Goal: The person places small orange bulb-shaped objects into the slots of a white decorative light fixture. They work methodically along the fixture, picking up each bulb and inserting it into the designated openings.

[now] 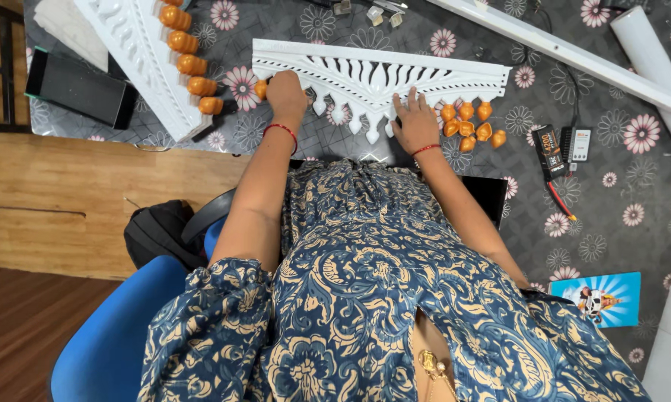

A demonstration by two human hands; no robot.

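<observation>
White carved trim panel (380, 74) flat on floral surface (633, 186); left hand (285, 91) closed on orange knob (261, 89) at its left end, right hand (415, 119) spread flat steadying lower edge, best kept pressed; loose orange knobs (469, 125) adjacent.

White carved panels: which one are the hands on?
The centre white carved panel, lying flat under the left hand and right hand; the other, orange-knobbed, lies untouched at left.

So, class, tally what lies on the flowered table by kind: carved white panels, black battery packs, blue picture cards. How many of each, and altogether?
Carved white panels: 2
Black battery pack: 1
Blue picture card: 1
Total: 4
</observation>
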